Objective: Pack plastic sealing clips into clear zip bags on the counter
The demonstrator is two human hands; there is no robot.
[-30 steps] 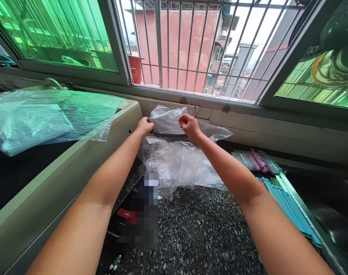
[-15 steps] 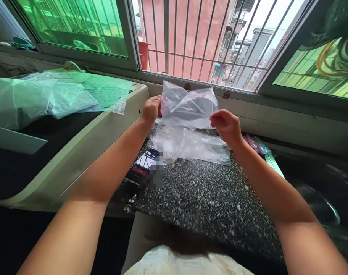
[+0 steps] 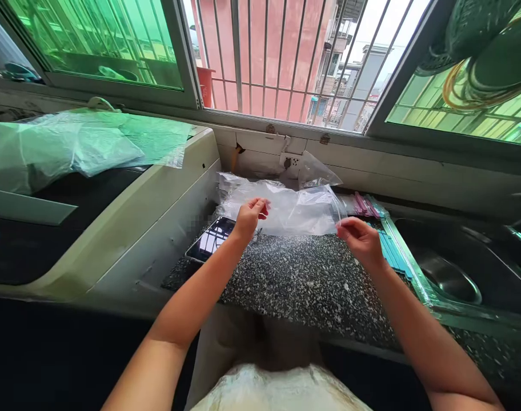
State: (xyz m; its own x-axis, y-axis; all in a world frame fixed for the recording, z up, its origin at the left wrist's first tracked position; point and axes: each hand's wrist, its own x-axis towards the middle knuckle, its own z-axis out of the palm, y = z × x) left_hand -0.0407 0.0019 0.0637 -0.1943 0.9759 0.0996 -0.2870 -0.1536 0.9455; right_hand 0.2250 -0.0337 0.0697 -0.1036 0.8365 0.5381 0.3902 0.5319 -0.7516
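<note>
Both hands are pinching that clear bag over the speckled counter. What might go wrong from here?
1. The thin clear plastic bag, stretched between the left hand and right hand, may tear or slip from a pinch.
2. The dark phone lies close by the left wrist and could get knocked.
3. The pile of clear plastic bags behind it may get dragged along.

The phone (image 3: 209,242) lying on the tabletop (image 3: 303,279) is partly blurred out along its upper left edge, and the left hand (image 3: 248,217) covers its right corner. Whether the right hand (image 3: 360,238) actually pinches the clear plastic bag (image 3: 295,208) cannot be told, since the film is nearly invisible there. The sink (image 3: 449,274) runs off the right edge.
</note>
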